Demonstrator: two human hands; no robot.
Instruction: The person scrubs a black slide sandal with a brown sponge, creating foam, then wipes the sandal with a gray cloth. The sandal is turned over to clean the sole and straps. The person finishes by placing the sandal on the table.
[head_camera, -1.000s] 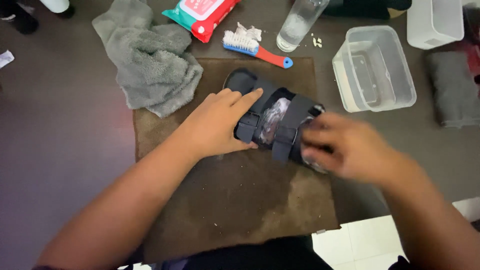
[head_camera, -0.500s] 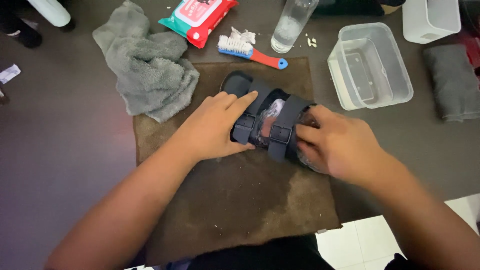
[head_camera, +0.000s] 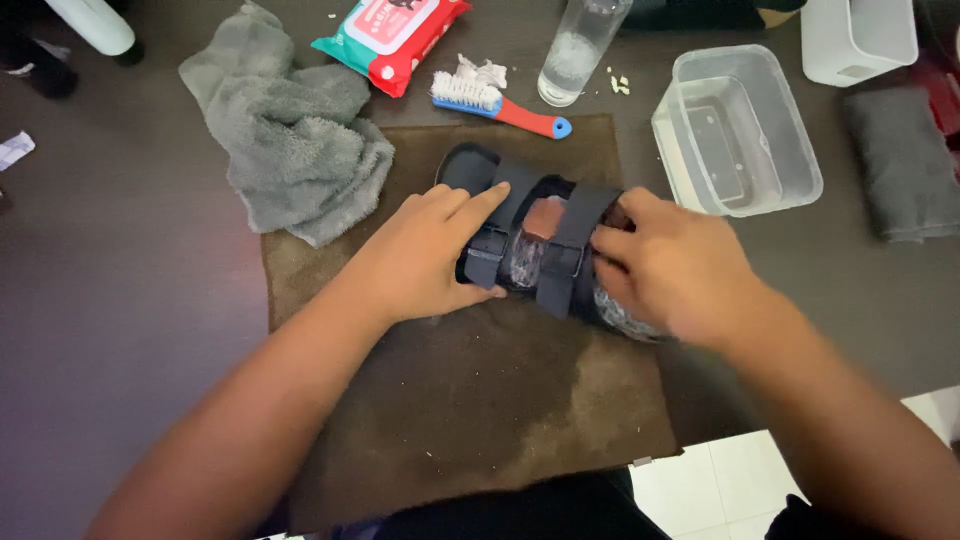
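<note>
Both hands press the dark sandal.

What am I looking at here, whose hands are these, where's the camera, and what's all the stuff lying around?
The camera sits on a person's head and looks down, so both bare arms are their own. The left hand presses on a dark two-strap sandal lying on a brown mat. The right hand grips the sandal's other end, where clear plastic wrap shows; how the fingers close is blurred. Around the mat lie a grey towel, a red and green wipes pack, a scrubbing brush with a red and blue handle, a clear glass and a clear plastic tub.
</note>
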